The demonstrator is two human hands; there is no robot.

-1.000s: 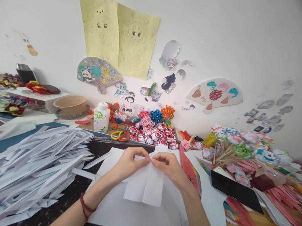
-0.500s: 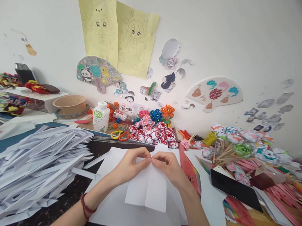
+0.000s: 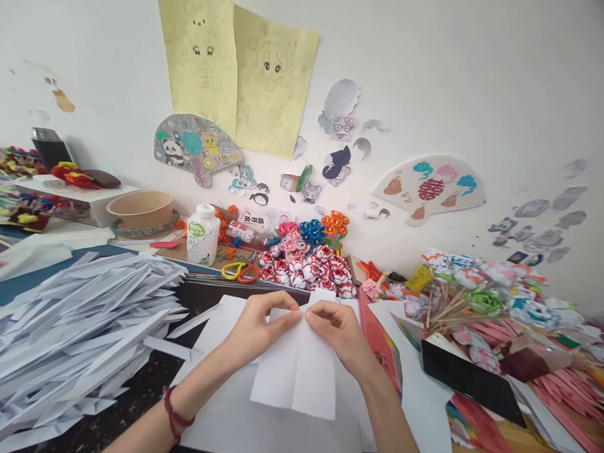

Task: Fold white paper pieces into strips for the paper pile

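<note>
Between my hands is a white sheet of paper with a lengthwise crease down its middle, its lower end spread in two panels toward me. My left hand pinches its upper edge between thumb and fingers, left of the crease. Just to the right, nearly touching it, my right hand pinches the same edge. Beneath lie larger white sheets on the dark tabletop. Part of the upper edge is covered by my fingers.
A heap of folded white paper strips spreads at the left. Behind stand a white bottle, scissors and red-white paper flowers. To the right lie a black phone, a red packet and wrapped flowers on sticks.
Both hands stay pinched on the paper at nearly the same spot. The sheet's lower edge has shifted very slightly upward and to the right.
</note>
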